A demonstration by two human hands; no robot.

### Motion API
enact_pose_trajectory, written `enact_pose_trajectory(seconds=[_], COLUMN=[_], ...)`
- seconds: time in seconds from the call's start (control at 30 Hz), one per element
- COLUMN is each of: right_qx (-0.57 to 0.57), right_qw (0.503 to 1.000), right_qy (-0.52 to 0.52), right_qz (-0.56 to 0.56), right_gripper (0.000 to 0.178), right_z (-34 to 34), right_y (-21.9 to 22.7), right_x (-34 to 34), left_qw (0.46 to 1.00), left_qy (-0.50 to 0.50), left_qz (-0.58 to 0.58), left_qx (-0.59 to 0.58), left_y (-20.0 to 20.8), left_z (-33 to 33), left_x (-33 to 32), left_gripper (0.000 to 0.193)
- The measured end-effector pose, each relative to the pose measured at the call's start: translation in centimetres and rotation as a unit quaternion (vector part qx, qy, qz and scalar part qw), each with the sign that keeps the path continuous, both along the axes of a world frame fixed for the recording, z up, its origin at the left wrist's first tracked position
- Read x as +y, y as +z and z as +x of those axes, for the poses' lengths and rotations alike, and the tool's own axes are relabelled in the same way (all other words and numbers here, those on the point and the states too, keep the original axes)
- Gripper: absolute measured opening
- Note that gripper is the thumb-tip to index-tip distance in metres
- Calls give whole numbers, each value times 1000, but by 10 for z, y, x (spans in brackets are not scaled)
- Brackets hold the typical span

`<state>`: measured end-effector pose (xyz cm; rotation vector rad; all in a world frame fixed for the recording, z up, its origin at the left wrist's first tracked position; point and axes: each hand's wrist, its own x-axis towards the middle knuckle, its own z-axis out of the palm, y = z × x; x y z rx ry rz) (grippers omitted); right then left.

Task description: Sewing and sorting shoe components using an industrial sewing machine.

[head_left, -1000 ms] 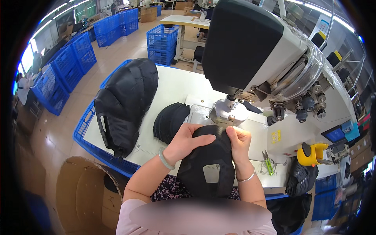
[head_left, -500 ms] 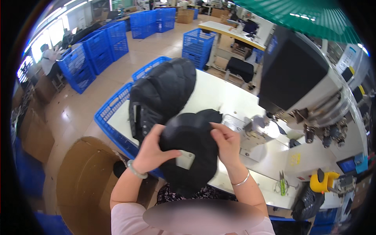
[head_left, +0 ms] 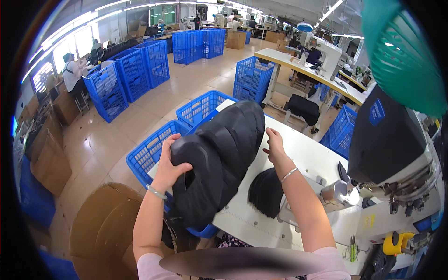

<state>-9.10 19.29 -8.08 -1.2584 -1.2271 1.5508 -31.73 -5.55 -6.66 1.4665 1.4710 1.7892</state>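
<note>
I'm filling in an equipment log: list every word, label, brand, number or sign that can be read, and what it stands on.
No text reads clearly enough to quote.
Blue badge on the sewing machine: too small and slanted to read.
Yellow sticker on the same machine: too faint to read.
Screen at the far right: too small to read.
Black pieces at the left hand: no writing shows.

The moulded piece (head_left: pixel 195 150) in my left grip (head_left: pixel 171 165) is plain black, like the stack (head_left: pixel 240 133) beneath it. My counter (head_left: pixel 308 150) is white, the nearby baskets (head_left: pixel 205 104) blue, my sleeves (head_left: pixel 333 262) pale pink. My lap cloth (head_left: pixel 231 241) seems dark with a light floral print, though only a sliver shows.
</note>
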Motion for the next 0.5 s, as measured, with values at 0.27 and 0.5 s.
enact_pose_trajectory(seconds=[0.27, 0.5], right_qx=[89, 28], right_qw=[992, 994], right_qy=[80, 64], right_qz=[-48, -87], right_gripper=[65, 76], right_z=[-33, -38], right_y=[-19, -21], right_x=[34, 62], left_qw=[995, 989], left_qy=[57, 88], left_qz=[39, 41], left_qx=[-70, 108], left_y=[-43, -21], left_z=[27, 44], left_x=[6, 37], left_gripper=[80, 84])
